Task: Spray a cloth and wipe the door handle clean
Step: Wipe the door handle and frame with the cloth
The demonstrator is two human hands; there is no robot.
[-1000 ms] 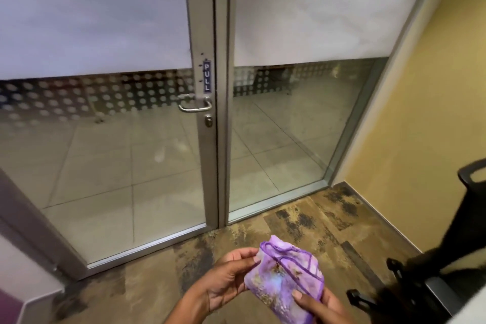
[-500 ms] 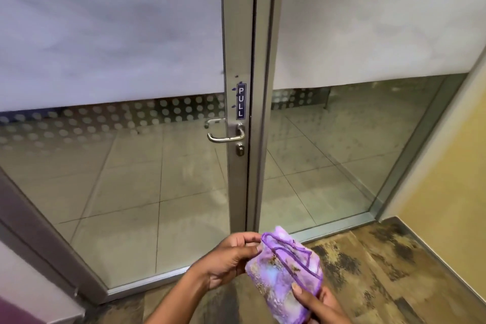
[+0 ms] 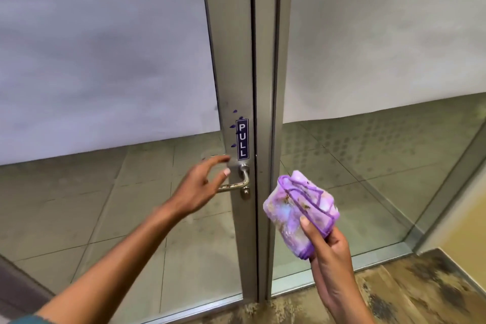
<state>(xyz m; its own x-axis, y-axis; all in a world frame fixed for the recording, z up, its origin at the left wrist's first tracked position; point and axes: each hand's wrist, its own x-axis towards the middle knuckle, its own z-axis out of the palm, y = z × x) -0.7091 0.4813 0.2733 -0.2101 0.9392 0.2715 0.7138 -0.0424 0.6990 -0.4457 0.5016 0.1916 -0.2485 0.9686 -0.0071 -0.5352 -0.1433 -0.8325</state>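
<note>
I see the curved silver metal door handle (image 3: 236, 183) on the grey aluminium door frame (image 3: 231, 66), just under a blue PULL sticker (image 3: 242, 139). My left hand (image 3: 201, 187) reaches at it, fingers spread apart. My right hand (image 3: 330, 247) is clamped on a bunched purple patterned cloth (image 3: 298, 209), just beside the handle.

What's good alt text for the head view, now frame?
A left hand reaches, fingers spread, toward a metal door handle under a PULL sign, while the right hand holds a folded purple cloth beside it. The glass door is frosted above and clear below.
</note>
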